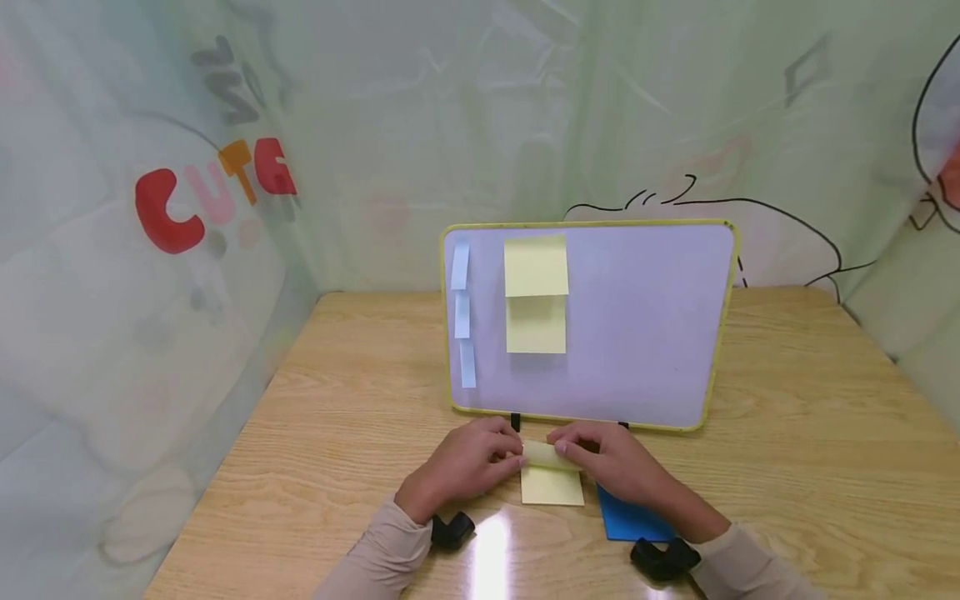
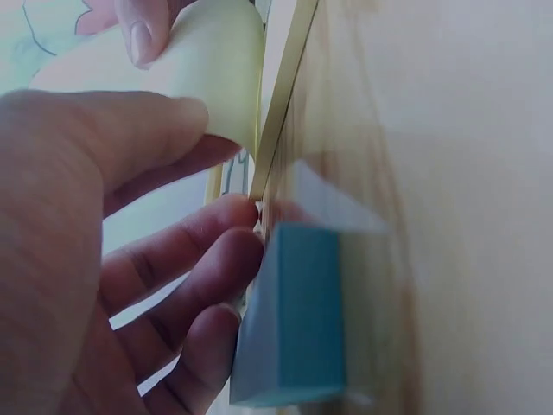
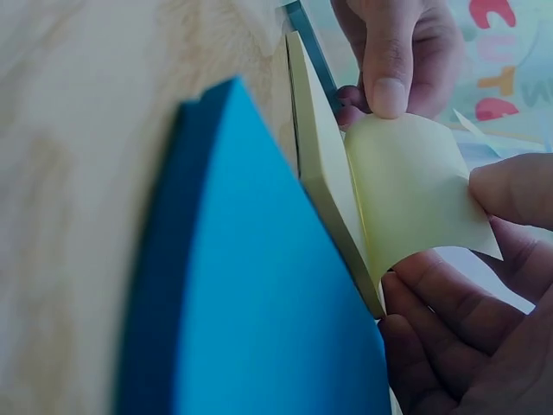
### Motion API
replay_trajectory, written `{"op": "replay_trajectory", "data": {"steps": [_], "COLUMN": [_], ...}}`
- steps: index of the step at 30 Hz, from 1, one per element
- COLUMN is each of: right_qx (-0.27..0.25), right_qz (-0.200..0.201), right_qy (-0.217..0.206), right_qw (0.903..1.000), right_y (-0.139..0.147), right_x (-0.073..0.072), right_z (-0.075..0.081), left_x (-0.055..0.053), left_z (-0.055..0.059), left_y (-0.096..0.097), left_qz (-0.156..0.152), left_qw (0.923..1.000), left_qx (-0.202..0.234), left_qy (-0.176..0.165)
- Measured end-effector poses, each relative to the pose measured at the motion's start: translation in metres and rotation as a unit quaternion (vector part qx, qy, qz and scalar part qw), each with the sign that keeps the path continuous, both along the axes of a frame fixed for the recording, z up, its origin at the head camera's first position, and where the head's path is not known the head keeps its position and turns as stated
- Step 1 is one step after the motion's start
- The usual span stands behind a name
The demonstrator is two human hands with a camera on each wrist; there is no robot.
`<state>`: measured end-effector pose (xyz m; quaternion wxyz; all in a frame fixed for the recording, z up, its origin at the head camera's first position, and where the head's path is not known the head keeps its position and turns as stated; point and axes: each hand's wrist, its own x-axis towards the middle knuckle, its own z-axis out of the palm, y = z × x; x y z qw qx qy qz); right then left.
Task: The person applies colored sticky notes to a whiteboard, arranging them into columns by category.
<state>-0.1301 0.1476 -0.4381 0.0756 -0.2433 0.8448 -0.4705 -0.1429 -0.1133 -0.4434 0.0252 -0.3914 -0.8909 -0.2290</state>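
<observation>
A pad of pale yellow sticky notes lies on the table in front of the whiteboard. Its top sheet is lifted and curls up from the pad, one edge still against it. My left hand pinches one side of this sheet between thumb and a finger, as the left wrist view shows. At the other side, my right hand pinches the sheet too. Under the right hand and wrist lies a bright blue pad. A light blue pad sits beside the left fingertips, hidden by that hand in the head view.
A yellow-framed whiteboard stands upright behind the hands on the wooden table. Narrow light blue notes run down its left side. Two yellow notes hang beside them, one overlapping the other. Printed curtains enclose the table.
</observation>
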Motion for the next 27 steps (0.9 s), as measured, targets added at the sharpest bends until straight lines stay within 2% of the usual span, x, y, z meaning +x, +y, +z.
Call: {"op": "replay_trajectory", "data": {"steps": [7,16,19,27], "right_qx": [0.007,0.011,0.014,0.016], "right_qz": [0.012,0.032,0.027,-0.001], "right_qy": [-0.002,0.041,0.052,0.063], "right_qw": [0.9999,0.9986,0.9982,0.9979], "right_y": [0.000,0.002,0.001,-0.003], "right_x": [0.000,0.001,0.002,0.002], "right_z": [-0.002,-0.001,-0.001,-0.005], "left_x": [0.001,0.000,0.001,0.005], "left_z": [0.000,-0.002,-0.002,-0.002], "left_y": [0.004,0.005,0.006,0.012], "left_qz": [0.025,0.033,0.042,0.090], "left_qw": [0.9995,0.9993,0.9988,0.9938], "left_qx": [-0.006,-0.017,-0.025,-0.064], "left_qy": [0.016,0.006,0.003,-0.007]}}
